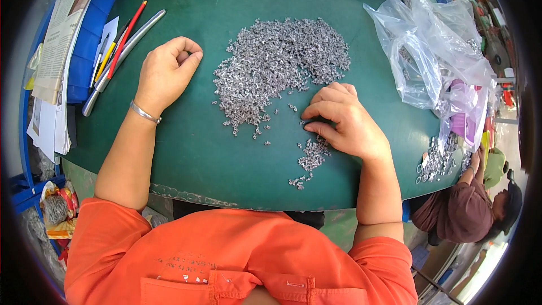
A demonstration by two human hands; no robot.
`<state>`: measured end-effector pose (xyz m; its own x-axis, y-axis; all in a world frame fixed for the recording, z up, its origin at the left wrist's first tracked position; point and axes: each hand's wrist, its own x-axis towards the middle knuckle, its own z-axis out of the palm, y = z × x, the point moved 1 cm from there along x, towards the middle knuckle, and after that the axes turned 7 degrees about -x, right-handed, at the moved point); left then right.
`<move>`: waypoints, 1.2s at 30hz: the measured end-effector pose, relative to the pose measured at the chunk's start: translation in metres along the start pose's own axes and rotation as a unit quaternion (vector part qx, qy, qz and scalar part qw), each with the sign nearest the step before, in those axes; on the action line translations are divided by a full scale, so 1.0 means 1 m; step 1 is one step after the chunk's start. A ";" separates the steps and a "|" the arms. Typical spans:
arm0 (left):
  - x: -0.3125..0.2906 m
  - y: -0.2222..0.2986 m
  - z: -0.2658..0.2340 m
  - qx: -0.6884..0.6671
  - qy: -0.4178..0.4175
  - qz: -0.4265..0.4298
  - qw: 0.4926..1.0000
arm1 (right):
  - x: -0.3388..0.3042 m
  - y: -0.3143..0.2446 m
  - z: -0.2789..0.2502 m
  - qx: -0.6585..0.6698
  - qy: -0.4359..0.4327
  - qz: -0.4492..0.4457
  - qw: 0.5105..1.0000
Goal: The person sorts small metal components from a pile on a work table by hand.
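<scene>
A wide pile of tiny grey metal parts [276, 56] lies on the green table. At its right lower edge, my right hand [344, 118] is bent down to the tabletop. Its thumb and forefinger close on what looks like one small metal part, partly hidden by the fingertips. Below that hand sits a smaller group of the same parts [314, 155], with a few strays at its lower end. My left hand [167, 70], wearing a silver bangle on the wrist, rests left of the pile. Its fingers are curled in, and nothing shows in them.
Pens [125, 39] and a long grey strip [141, 39] lie at left, beside a blue bin [93, 28] with papers. At right are clear plastic bags [418, 56], a purple basket [463, 113] and loose metal pieces [439, 158]. Another person [466, 209] sits beyond the right edge.
</scene>
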<state>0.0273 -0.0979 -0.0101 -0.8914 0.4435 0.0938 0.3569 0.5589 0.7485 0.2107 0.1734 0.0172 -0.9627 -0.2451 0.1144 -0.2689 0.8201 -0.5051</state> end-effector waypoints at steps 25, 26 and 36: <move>0.001 -0.001 0.000 0.002 0.002 -0.010 1.000 | 0.003 0.000 0.010 -0.035 0.082 -0.012 0.996; 0.001 -0.003 -0.001 0.002 0.003 -0.009 1.000 | 0.003 -0.002 0.009 -0.016 0.073 -0.019 0.997; 0.002 -0.006 0.000 -0.003 0.002 -0.004 1.000 | 0.000 -0.002 0.005 -0.017 0.066 -0.004 0.998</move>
<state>0.0235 -0.1002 -0.0140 -0.8957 0.4354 0.0906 0.3478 0.5589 0.7528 0.2114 0.1686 0.0139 -0.9553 -0.1846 0.2307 -0.2762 0.8358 -0.4746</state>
